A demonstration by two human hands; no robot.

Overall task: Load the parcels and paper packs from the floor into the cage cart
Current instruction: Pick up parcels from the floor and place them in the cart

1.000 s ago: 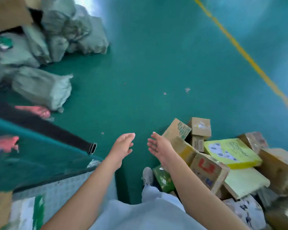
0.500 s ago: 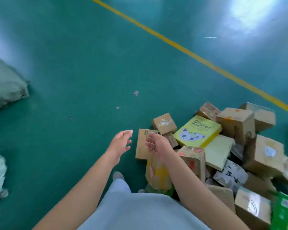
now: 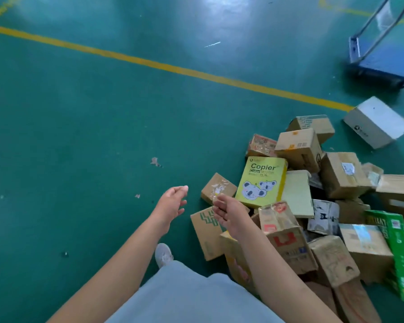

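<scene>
Left grip (image 3: 172, 203): fingers relaxed, empty, above green floor (image 3: 79, 136).
Right grip (image 3: 229, 212): fingers loose, empty, over parcel pile (image 3: 313, 206).
Copier paper pack (image 3: 261, 181): on pile, just beyond right grip.

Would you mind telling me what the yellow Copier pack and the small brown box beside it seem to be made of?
The yellow Copier pack looks like paper wrap with a slight sheen: printed lettering and koalas, soft folded edges. The small brown box seems plain matte corrugated cardboard, with torn white label remnants on its top face.
</scene>
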